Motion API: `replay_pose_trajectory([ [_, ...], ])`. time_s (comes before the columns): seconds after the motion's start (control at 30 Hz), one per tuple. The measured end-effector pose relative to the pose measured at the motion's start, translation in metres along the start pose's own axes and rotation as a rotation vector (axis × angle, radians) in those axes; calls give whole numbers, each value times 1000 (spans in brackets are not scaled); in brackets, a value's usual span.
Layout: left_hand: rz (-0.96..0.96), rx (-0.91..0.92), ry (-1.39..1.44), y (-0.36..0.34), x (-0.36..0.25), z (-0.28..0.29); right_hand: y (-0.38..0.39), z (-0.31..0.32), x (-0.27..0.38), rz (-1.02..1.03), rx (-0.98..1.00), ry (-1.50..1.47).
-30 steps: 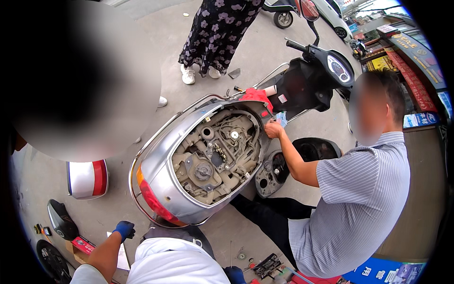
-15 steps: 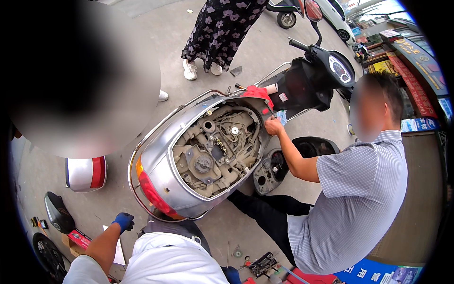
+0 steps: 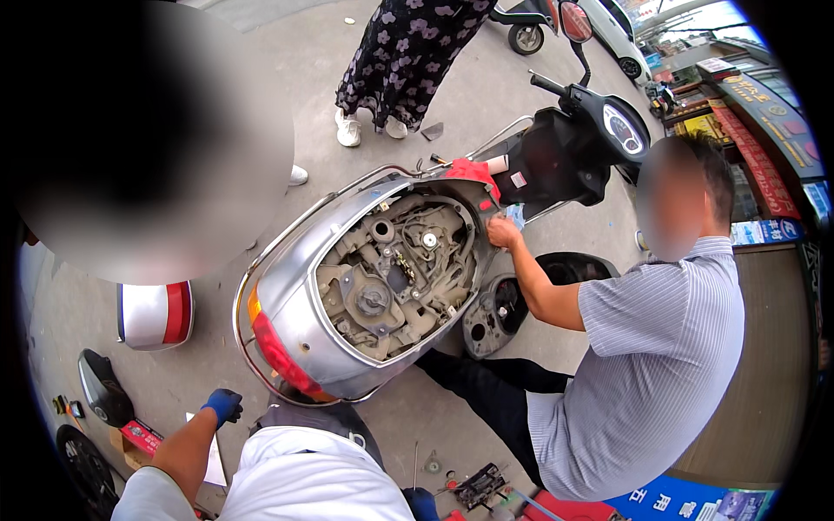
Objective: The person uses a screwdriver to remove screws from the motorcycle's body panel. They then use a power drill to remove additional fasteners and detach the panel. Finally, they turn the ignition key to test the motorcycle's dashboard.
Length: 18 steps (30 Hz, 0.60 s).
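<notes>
My left hand, in a blue glove, is curled closed beside the rear of the silver scooter, apart from it; I see nothing in it. At the lower edge, my right hand, also blue-gloved, shows only in part. A thin metal shaft, apparently a screwdriver, rises from it; the fingers are mostly hidden. The scooter's seat is off, and its dusty engine shows through the oval body opening. On the right, another person's hand touches the front rim of that opening, near a red cloth.
A person in a striped shirt sits close on the right. A scooter seat part lies beside the scooter. Left stand a white-and-red box and a dark panel. Tools lie lower right. Someone in a flowered skirt stands beyond.
The whole view has shifted slightly. Both my hands and the other person's hand keep nearly the same places relative to the scooter.
</notes>
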<state>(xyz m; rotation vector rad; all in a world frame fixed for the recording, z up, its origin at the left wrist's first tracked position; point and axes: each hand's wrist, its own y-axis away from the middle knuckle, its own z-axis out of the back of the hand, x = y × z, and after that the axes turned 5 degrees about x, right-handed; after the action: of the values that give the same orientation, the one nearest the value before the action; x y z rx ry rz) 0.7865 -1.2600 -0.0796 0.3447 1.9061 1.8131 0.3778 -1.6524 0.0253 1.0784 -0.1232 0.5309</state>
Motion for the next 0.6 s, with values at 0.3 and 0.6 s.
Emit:
replay_pose_trajectory([
  [0.3,-6,-3,-12,-3,-2,0,-8,26,0,362,-75,384],
  [0.6,18,-14,-37,1,-7,0,-9,17,-20,363,-66,328],
])
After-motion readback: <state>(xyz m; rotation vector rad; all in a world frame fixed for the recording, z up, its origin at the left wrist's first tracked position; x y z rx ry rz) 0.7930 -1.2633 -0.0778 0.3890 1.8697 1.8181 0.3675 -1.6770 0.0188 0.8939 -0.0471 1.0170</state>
